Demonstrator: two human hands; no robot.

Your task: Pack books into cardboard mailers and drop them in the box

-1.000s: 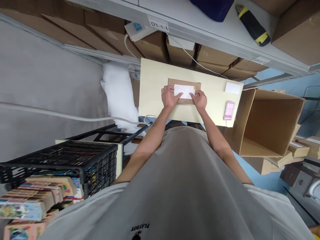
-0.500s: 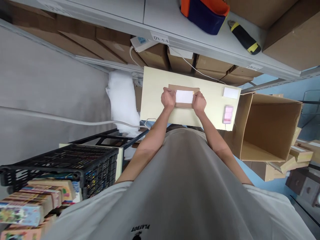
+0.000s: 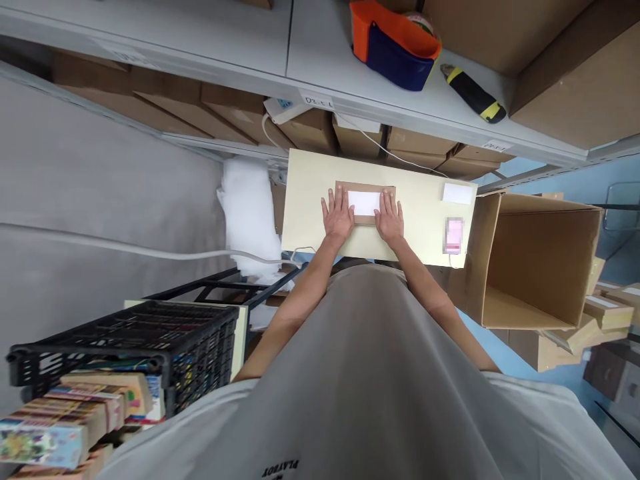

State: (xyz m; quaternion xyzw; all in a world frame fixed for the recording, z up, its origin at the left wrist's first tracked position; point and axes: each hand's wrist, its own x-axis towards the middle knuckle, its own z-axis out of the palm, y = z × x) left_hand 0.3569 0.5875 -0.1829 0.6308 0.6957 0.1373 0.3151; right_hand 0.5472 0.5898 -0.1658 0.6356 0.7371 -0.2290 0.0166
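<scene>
A brown cardboard parcel [image 3: 366, 187] lies flat on the pale cream table, with a white label [image 3: 364, 203] across its upper face. My left hand [image 3: 339, 215] rests on the parcel's left end, fingers stretched out and spread. On the right end lies my right hand [image 3: 389, 215], also flat with extended fingers, its fingertips at the label's edge. Both thumbs point inward over the label's sides. Neither hand grips anything.
The table [image 3: 310, 200] also bears a white slip [image 3: 457, 193] and a pixelated phone-like device [image 3: 453, 235]. An open carton [image 3: 543, 260] stands right. A tape dispenser [image 3: 395, 50] and a box cutter [image 3: 474, 93] lie on the shelf. A black crate [image 3: 200, 347] of books stands left.
My hands have gone from curled fingers at the label's ends to flat, spread fingers pressed on the parcel. The view has tilted slightly, shifting the scene downward.
</scene>
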